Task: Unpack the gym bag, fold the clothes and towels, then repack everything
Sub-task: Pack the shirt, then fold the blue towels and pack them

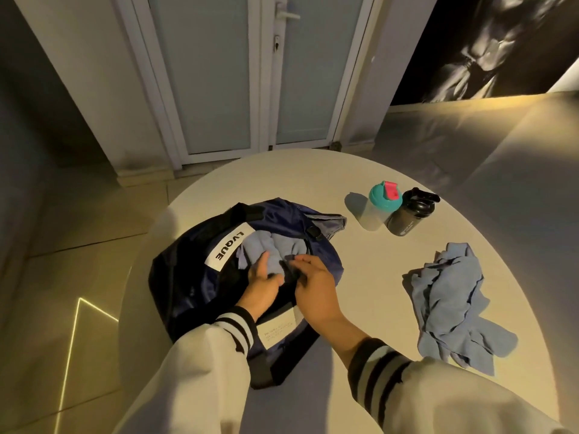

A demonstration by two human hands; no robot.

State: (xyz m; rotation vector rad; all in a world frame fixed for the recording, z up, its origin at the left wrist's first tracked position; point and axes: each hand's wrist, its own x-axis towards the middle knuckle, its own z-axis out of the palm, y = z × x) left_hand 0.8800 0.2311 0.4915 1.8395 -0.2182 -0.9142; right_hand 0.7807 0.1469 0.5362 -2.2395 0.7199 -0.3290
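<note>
A dark navy gym bag point(194, 277) with a white label lies open on the round white table point(360, 170). Light blue cloth point(266, 245) bulges out of its opening. My left hand point(263, 285) is at the opening with its fingers curled round the near edge of that cloth. My right hand point(315, 281) is beside it, fingertips pinching something dark at the bag's mouth; what it is I cannot make out. A crumpled light blue garment point(451, 302) lies loose on the table to the right of the bag.
Two shaker bottles stand at the far right of the table: a clear one with a teal lid point(380, 206) and a black one point(410, 213). A white double door point(260, 73) rises beyond the table. Tiled floor lies to the left.
</note>
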